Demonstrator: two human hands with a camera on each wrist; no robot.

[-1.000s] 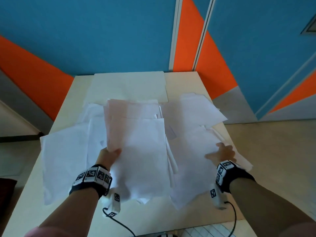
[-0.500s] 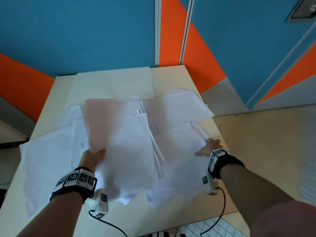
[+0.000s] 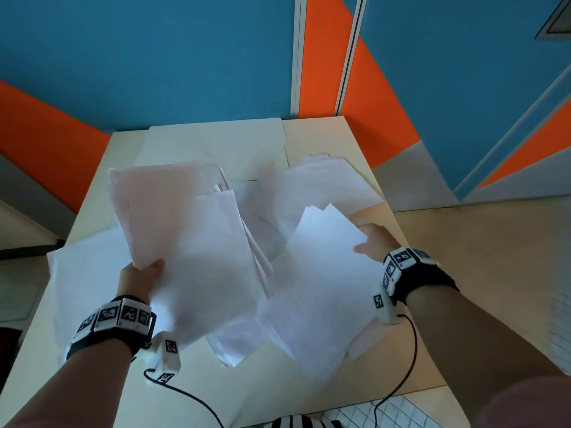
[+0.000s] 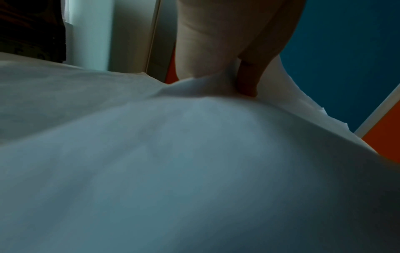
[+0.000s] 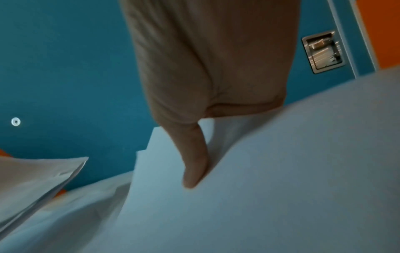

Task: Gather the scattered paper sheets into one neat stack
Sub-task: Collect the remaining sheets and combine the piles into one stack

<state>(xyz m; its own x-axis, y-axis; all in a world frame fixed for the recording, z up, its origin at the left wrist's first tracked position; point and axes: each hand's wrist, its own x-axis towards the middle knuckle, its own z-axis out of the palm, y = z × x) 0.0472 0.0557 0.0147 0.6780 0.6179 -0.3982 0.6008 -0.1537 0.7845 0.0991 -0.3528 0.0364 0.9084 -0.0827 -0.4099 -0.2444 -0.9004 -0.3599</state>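
My left hand (image 3: 142, 274) grips a thick bundle of white sheets (image 3: 191, 242) at its near left corner and holds it above the table; its thumb (image 4: 249, 75) presses on the top sheet (image 4: 194, 171). My right hand (image 3: 372, 244) holds a smaller batch of sheets (image 3: 324, 273) by the right edge, lifted and tilted; the thumb (image 5: 193, 164) lies on top of the batch (image 5: 281, 188), the fingers are hidden beneath. More loose sheets (image 3: 318, 186) lie on the table behind, and one (image 3: 80, 273) at the left.
The pale table (image 3: 327, 134) ends at a blue and orange wall. A large cream sheet or folder (image 3: 216, 143) lies flat at the far side. Wrist-camera cables (image 3: 408, 359) trail over the near edge. Floor shows on both sides.
My right hand has picked up its batch of sheets from the table and raised it. The left bundle stays held up, slightly higher and nearer the middle.
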